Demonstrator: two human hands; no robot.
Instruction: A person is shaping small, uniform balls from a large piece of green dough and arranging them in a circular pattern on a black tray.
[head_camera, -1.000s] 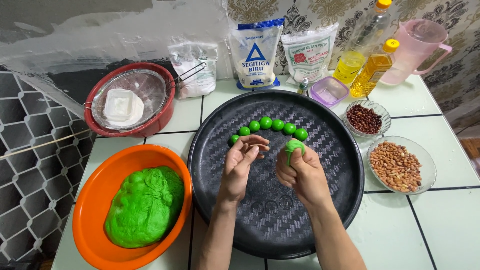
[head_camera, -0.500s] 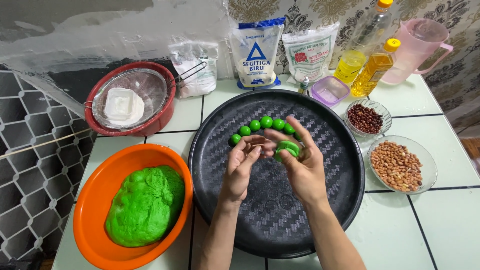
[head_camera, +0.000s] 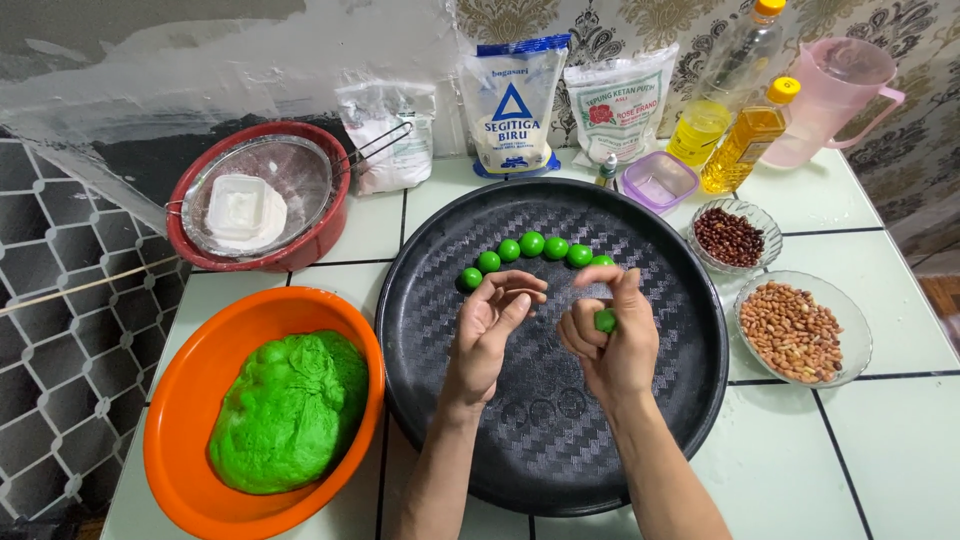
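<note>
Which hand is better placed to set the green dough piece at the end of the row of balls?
The right hand, probably. It already pinches the green dough piece, and it sits just below the right end of the row of green balls on the black tray. The left hand is empty.

A white tiled counter meets a floral-papered wall and honeycomb-patterned tiling.
</note>
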